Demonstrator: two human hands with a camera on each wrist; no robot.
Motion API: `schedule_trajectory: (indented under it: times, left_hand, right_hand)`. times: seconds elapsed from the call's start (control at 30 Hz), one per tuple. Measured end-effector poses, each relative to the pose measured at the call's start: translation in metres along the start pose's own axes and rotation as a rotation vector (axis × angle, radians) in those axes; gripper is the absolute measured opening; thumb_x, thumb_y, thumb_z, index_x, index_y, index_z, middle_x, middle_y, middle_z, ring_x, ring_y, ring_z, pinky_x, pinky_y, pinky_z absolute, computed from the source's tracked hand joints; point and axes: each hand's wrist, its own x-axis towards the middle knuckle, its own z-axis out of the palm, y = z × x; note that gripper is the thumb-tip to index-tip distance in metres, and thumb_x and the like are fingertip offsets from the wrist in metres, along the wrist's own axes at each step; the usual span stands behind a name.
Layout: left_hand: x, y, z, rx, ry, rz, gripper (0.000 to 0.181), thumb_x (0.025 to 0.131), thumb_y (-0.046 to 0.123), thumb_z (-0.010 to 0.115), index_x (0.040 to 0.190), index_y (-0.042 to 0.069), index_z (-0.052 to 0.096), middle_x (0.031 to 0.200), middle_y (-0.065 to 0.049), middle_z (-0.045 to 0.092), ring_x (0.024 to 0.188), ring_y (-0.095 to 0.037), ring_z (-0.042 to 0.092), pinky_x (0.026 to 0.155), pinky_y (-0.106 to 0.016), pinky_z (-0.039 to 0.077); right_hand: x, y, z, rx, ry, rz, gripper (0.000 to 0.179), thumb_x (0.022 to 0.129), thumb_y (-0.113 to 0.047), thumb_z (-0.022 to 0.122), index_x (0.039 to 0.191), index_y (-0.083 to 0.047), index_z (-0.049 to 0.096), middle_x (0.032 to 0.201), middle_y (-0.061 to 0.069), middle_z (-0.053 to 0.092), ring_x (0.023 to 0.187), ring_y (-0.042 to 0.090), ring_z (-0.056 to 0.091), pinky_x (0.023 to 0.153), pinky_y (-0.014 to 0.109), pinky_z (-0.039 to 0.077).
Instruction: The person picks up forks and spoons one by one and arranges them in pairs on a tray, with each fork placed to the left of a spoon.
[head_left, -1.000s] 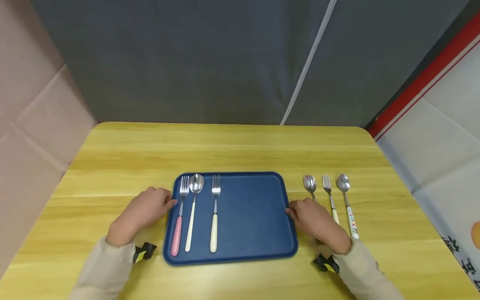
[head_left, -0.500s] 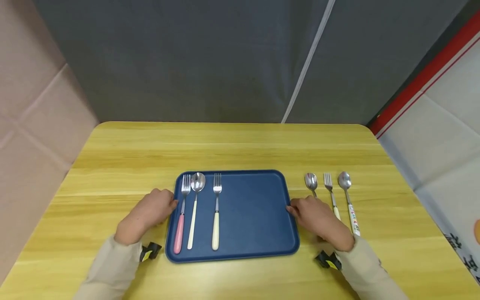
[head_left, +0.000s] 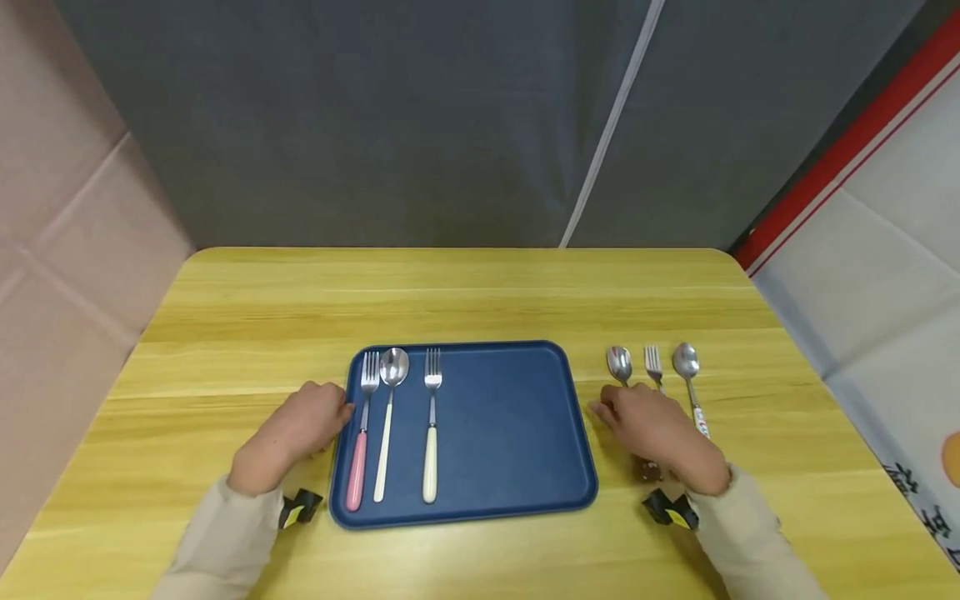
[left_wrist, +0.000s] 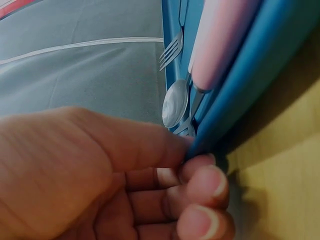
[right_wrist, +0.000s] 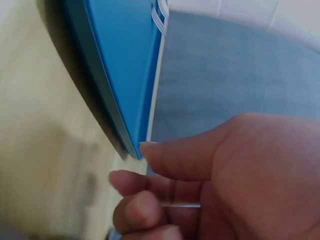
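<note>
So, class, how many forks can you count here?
3: the pink fork and cream fork on the tray, and a third fork right of it on the table, its handle hidden by the right hand.

Open room over the right half of the tray [head_left: 510, 425], pink-handled fork [head_left: 360, 450], spoon [head_left: 386, 429] and cream-handled fork [head_left: 431, 446] obstructing its left half, left hand [head_left: 298, 429] blocking the left edge, narrow gap between right edge and right hand [head_left: 654, 429], unobstructed bench [head_left: 450, 300] beyond the far edge
</note>
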Motion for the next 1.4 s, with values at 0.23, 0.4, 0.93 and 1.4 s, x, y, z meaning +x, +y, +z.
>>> schedule_trajectory:
  times: [0.23,0.4,0.93,1.4]
  left_hand:
    - [-0.001,0.000,0.000,0.003,0.004,0.007,0.027,0.098,0.010,0.048,0.072,0.005,0.055,0.053,-0.004,0.049,0.043,-0.015,0.049,0.044,-0.030,0.042]
    - [-0.002,-0.001,0.000,0.003,0.012,0.013,0.027,0.097,0.010,0.048,0.072,0.005,0.055,0.053,-0.004,0.049,0.042,-0.015,0.048,0.044,-0.030,0.042]
    - [0.002,0.000,0.000,0.023,0.025,0.006,0.027,0.097,0.011,0.048,0.072,0.006,0.055,0.054,-0.004,0.049,0.043,-0.015,0.049,0.045,-0.029,0.042]
    - [0.008,0.008,-0.004,0.029,0.027,0.043,0.030,0.098,0.011,0.048,0.069,0.006,0.055,0.051,-0.003,0.048,0.042,-0.015,0.048,0.044,-0.029,0.041]
  right_hand:
    - [-0.004,0.012,-0.012,0.003,-0.110,0.110,0.032,0.099,-0.026,0.053,0.071,-0.013,0.046,0.055,-0.001,0.040,0.048,0.013,0.041,0.047,0.029,0.032]
    - [-0.002,0.016,-0.015,0.018,-0.154,0.159,0.026,0.099,-0.024,0.053,0.077,-0.012,0.050,0.059,0.002,0.049,0.051,0.015,0.048,0.049,0.031,0.037]
    - [0.004,0.029,-0.014,0.009,-0.213,0.186,0.034,0.097,-0.024,0.055,0.065,-0.010,0.054,0.056,0.001,0.052,0.048,0.015,0.049,0.048,0.031,0.038]
    - [0.003,0.039,-0.018,0.005,-0.230,0.113,0.027,0.096,-0.019,0.055,0.072,-0.007,0.056,0.063,0.001,0.051,0.054,0.016,0.048,0.052,0.032,0.038]
